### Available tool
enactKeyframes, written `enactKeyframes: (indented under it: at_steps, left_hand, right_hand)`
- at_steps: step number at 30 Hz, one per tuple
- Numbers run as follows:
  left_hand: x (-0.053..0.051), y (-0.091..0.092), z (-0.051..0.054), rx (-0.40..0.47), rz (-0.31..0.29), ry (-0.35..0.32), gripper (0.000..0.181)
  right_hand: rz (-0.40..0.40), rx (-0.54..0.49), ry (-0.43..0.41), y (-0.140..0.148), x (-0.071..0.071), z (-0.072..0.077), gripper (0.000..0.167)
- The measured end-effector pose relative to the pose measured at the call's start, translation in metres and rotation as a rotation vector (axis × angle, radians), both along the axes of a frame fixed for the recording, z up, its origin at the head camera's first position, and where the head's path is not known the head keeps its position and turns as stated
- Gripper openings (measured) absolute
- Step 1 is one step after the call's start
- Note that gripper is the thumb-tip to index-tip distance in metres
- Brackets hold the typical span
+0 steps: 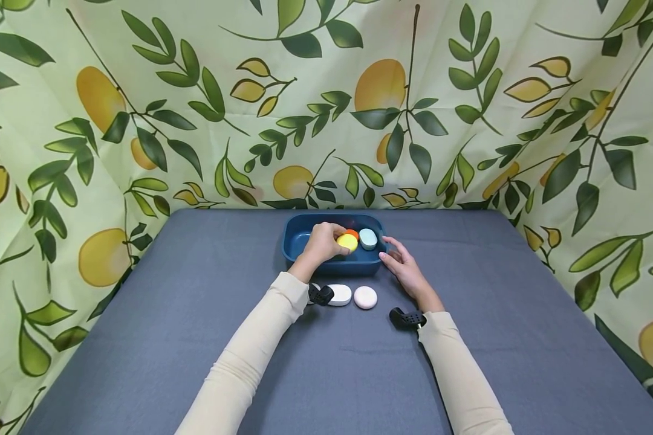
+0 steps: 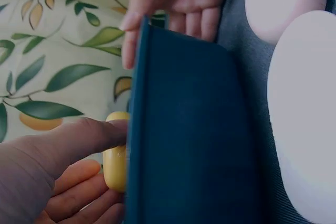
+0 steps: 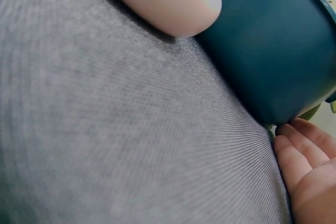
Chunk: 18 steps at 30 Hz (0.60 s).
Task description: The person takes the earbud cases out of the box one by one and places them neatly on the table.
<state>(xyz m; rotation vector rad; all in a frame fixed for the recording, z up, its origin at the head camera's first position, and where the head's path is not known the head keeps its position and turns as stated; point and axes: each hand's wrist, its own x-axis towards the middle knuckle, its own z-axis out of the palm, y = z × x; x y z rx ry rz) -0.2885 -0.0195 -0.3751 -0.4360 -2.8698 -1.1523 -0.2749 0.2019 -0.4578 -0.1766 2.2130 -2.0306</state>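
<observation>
The left hand (image 1: 322, 243) pinches a yellow disc (image 1: 348, 243); the right hand (image 1: 405, 270), fingers extended, touches the blue bin (image 1: 354, 267) at three o'clock.

No lettering, label, brand, number or sign can be read on the blue bin (image 1: 344, 267) or on anything in or around it.

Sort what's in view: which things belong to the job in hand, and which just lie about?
Apparently in the job:
left hand, pinching the yellow piece
right hand, at the bin
orange piece and blue piece inside

Lying about, role uncertain:
white pieces
pink piece
</observation>
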Motion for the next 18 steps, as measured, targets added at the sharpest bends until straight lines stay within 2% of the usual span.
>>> enactKeyframes:
  at_steps: [5, 11, 16, 18]
  left_hand:
    - [0.008, -0.004, 0.007, 0.007, -0.035, 0.012, 0.050]
    - [0.024, -0.010, 0.016, 0.015, -0.066, 0.022, 0.052]
    - [0.036, -0.016, 0.019, -0.006, -0.112, 0.057, 0.052]
    - [0.041, -0.018, 0.020, -0.009, -0.127, 0.046, 0.052]
  right_hand:
    - [-0.006, 0.007, -0.006, 0.001, 0.000, -0.001, 0.053]
    - [-0.005, 0.014, -0.007, 0.000, 0.001, -0.001, 0.054]
    - [0.002, 0.011, -0.020, -0.001, 0.004, 0.004, 0.054]
    - [0.006, 0.010, -0.021, -0.001, 0.004, 0.004, 0.055]
